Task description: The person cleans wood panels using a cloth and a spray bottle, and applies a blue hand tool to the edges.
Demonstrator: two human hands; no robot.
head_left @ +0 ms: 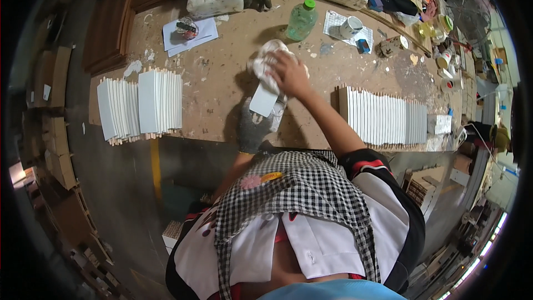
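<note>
In a dark grey glove, my left hand point(253, 126) is closed on the near end of a small flat white panel point(264, 100), holding it tilted above the table near its front edge. My bare right hand point(291, 74) is wrapped over a crumpled whitish cloth point(259, 68), pressed on the panel's far end. That far end is hidden under the cloth. Beyond the cloth stands a green-tinted plastic bottle point(302, 22) with a bright green cap. To the left are two stacks of white panels point(160, 100), and at the right a long row of similar panels point(383, 116).
The worn table point(211, 94) has paint spots. White sheets point(205, 36) carry a small jar. A white cup point(351, 26) and a blue block point(363, 46) stand far right, by a paint-stained can point(393, 46). Stained white blocks point(222, 0) line the back; brown boards point(108, 33) lie left.
</note>
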